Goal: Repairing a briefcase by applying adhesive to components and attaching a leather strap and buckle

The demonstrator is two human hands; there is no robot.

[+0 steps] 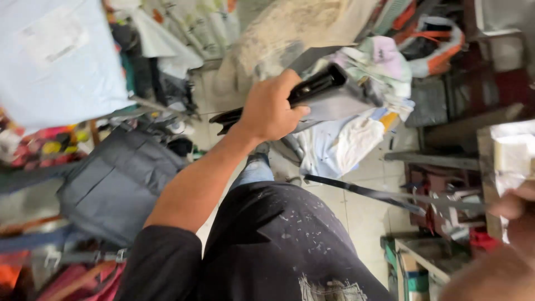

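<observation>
My left hand [270, 108] is stretched out in front of me, gripping a long black object [315, 86]. A dark grey sheet [340, 103] lies folded around that object. My right hand [510, 206] is blurred at the right edge. Its fingers are closed at the end of a long thin dark strip [362, 192], which slants left across the tiled floor [362, 217]. Below me are my black shirt and one leg in jeans [253, 170].
A grey fabric bag [117, 184] lies at the left. A heap of pale cloths [356, 128] sits beyond my left hand, and a light blue parcel [56, 61] is at the top left. A pale sack [290, 33] lies at the top. Shelves and boxes [440, 167] crowd the right.
</observation>
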